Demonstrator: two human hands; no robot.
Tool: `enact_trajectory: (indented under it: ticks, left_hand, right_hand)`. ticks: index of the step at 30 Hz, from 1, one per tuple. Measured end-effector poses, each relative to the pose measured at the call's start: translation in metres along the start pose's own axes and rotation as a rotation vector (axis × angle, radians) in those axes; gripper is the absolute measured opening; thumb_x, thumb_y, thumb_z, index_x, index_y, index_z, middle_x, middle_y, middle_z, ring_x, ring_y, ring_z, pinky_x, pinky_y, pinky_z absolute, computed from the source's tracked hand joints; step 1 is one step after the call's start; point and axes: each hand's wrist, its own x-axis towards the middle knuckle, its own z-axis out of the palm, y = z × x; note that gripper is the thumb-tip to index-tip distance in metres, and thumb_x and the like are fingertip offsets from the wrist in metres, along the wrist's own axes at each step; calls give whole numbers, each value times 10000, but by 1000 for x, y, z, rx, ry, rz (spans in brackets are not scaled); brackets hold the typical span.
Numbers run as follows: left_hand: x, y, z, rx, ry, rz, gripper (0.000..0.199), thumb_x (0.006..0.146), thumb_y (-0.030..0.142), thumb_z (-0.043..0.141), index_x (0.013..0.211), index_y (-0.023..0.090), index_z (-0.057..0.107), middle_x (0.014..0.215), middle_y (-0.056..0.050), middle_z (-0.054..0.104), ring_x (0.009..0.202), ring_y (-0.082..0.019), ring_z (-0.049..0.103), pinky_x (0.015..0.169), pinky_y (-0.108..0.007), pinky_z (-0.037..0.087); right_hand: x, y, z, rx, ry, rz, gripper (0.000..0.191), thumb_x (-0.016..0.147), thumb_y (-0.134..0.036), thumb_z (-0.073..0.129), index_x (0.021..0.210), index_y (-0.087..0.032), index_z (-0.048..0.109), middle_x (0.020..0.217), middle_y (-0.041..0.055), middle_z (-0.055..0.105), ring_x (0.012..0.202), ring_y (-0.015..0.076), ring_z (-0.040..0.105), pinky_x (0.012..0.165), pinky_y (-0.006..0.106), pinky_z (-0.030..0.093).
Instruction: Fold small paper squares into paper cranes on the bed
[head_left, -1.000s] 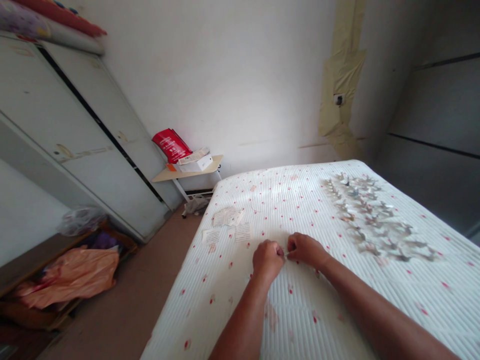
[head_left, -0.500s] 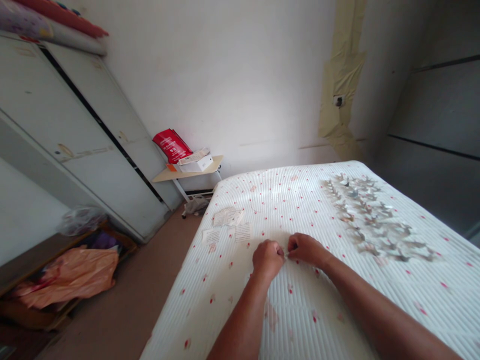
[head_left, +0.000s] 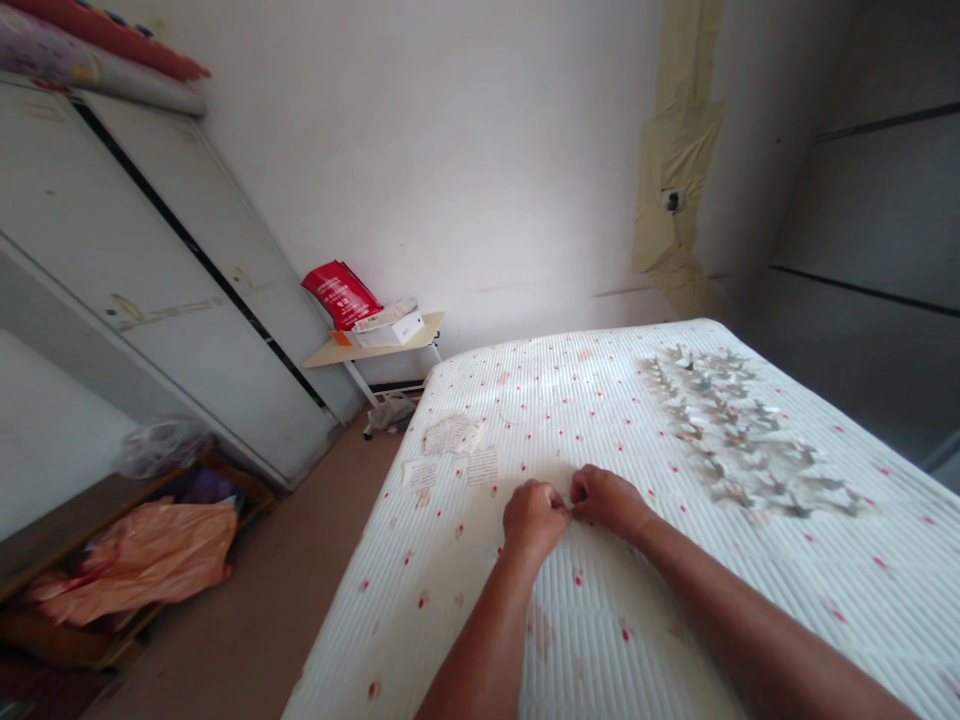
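My left hand (head_left: 535, 515) and my right hand (head_left: 606, 498) meet low over the mattress (head_left: 465, 620), fingertips nearly touching. Both are closed in a pinch on a small pale piece of paper, which the fingers almost fully cover. Left of my hands lie printed paper squares (head_left: 483, 466) and, just beyond them, a looser heap of paper pieces (head_left: 453, 434). Over to the right, several small folded paper figures (head_left: 739, 437) with pointed tips stand in rows; they look like paper cranes.
Beyond the mattress's far left corner, a small table (head_left: 330, 353) bears a red bag (head_left: 341, 296) and a white box (head_left: 391, 330). Grey cabinets (head_left: 172, 260) line the left side. An orange plastic bag (head_left: 150, 560) lies on a low wooden shelf (head_left: 60, 520).
My right hand has come slightly closer to the left one, narrowing the gap between the fingertips. The view has shifted a little; the papers and folded figures stay in place.
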Motion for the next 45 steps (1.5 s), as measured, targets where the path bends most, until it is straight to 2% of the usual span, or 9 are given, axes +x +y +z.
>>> enact_trajectory:
  ticks: [16,20,22,24,26,28,32,37,45]
  left_hand:
    - [-3,-5,6,-38,80,76,121,692,113,540,748,198,605,802,1,625,773,-128,551,659,-217,372]
    - [-7,-8,12,-47,135,130,150,685,82,529,760,190,602,817,-12,606,802,-140,534,715,-237,372]
    - [-10,-9,14,-60,161,145,158,677,72,529,754,190,600,809,-15,597,806,-147,526,730,-249,370]
    - [-12,-9,15,-82,189,157,165,667,61,528,743,190,599,794,-15,594,798,-152,522,730,-258,369]
    - [-13,-9,16,-108,215,167,176,654,49,526,732,189,599,781,-15,594,790,-156,519,726,-264,369]
    - [-14,-9,16,-135,236,178,192,646,37,522,730,191,601,778,-14,598,789,-158,518,727,-269,370]
    - [-15,-10,17,-172,251,203,209,648,40,529,764,193,612,797,-16,606,798,-162,523,740,-279,377]
    - [-17,-12,18,-201,276,229,238,654,67,534,825,200,633,826,-26,605,835,-176,523,776,-296,381]
    - [-18,-10,15,-172,240,223,230,644,112,571,821,223,667,814,-21,599,834,-178,519,777,-293,378]
  right_hand:
    - [4,8,1,140,-25,-69,153,550,-31,535,616,-153,600,714,22,592,656,125,523,562,210,353]
    - [-2,18,-23,274,-49,-147,203,589,-29,528,717,-162,612,747,9,610,670,113,542,581,196,412]
    - [-11,24,-53,684,111,-172,309,645,-110,552,945,-176,587,819,17,609,598,104,528,500,203,411]
    - [-24,25,-90,1003,469,-238,432,685,-166,579,1109,-212,509,869,25,599,590,98,514,485,206,404]
    - [-36,22,-120,1139,817,-338,380,696,-170,611,1063,-232,535,807,11,579,564,87,482,464,198,376]
    - [-44,16,-131,1118,964,-391,283,713,-165,616,983,-240,576,772,1,564,555,82,461,468,199,372]
    - [-39,9,-90,744,597,-362,84,731,-193,581,803,-192,625,696,0,584,606,116,530,545,231,430]
    - [-21,18,-24,396,274,-521,170,751,-104,487,759,-173,642,764,40,614,728,146,584,668,260,453]
    - [-21,19,-11,201,95,-484,286,695,-49,506,880,-211,652,884,25,592,748,124,577,668,212,433]
